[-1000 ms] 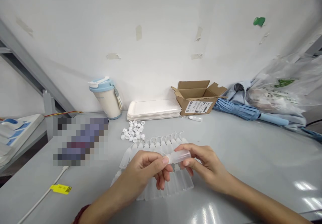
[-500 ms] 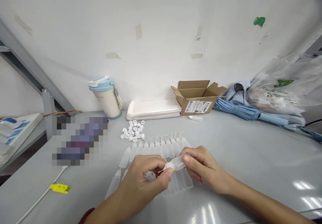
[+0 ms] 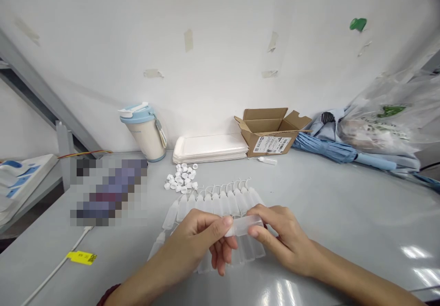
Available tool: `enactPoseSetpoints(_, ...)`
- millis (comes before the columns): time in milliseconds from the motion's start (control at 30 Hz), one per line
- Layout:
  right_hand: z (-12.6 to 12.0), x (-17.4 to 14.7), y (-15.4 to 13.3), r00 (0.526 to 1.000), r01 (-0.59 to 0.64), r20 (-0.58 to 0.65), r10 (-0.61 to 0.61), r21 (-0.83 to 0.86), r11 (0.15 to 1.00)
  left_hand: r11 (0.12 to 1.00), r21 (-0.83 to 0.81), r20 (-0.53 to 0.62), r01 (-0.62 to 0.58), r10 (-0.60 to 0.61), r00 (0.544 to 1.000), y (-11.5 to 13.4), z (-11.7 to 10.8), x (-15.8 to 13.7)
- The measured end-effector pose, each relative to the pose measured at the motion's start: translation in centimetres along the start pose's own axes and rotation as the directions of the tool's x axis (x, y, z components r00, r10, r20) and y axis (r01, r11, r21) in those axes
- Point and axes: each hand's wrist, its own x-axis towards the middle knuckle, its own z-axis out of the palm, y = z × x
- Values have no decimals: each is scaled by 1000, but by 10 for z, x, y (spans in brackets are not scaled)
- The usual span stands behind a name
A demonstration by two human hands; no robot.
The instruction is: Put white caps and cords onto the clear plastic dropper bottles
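Observation:
A small translucent squeeze bottle (image 3: 243,226) lies sideways between my two hands, above the table. My left hand (image 3: 202,237) pinches its white neck end between thumb and fingers, which hide the tip. The thumb and forefinger of my right hand (image 3: 283,235) grip the bottle's base end. Behind and beneath my hands, more bottles of the same kind (image 3: 209,204) lie in two rows, the back row showing thin bent nozzle tips. Part of the front row is covered by my left hand. Beyond them on the left is a pile of small white caps (image 3: 182,177).
A stack of white trays (image 3: 209,149), an open cardboard box (image 3: 270,134) and a tumbler (image 3: 144,134) stand along the wall. One loose bottle (image 3: 267,161) lies before the box. A blue umbrella (image 3: 330,149) is at right. A white cable (image 3: 55,271) crosses the left side.
My left fingers have shifted on the bottle's neck, the lower ones now hanging beneath it, and the nozzle tip has gone out of sight. The bottle is slightly more level.

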Motion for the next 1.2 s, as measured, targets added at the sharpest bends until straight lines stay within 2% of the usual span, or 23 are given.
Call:
enactPoseSetpoints(167,1,2,-1,999,-44,-18,44,13,999,998,59,-15,-6,7,1000,-2,-1,1)
enactPoseSetpoints(300,2,3,1,996,-88,-15,89,70,994,976,218,-74,-4,21,997,-2,2,-1)
enactPoseSetpoints(433,3,5,1,985,-167,-15,170,118,979,883,463,-135,-80,160,978,-1,6,-4)
enactPoseSetpoints(600,3,7,0,968,-247,4,251,187,951,785,601,-111,-149,267,957,-4,6,-2)
enactPoseSetpoints(767,3,7,-1,959,-281,19,284,220,934,615,752,-58,-237,420,906,-11,5,1)
enactPoseSetpoints(867,0,9,0,965,-259,17,261,218,941,637,729,-70,-250,433,898,-8,2,2)
enactPoseSetpoints(967,-12,16,7,963,-230,-91,254,218,949,730,659,-232,-181,427,874,-1,-13,4)
enactPoseSetpoints(1067,-30,24,27,891,-238,-352,286,173,956,777,626,-446,-70,430,785,5,-41,9)
enactPoseSetpoints(1133,-43,30,45,829,-278,-473,298,113,954,762,648,-519,-1,443,731,7,-60,14)
enactPoseSetpoints(1200,-54,34,63,786,-339,-538,305,37,940,687,725,-515,47,495,700,6,-76,19)
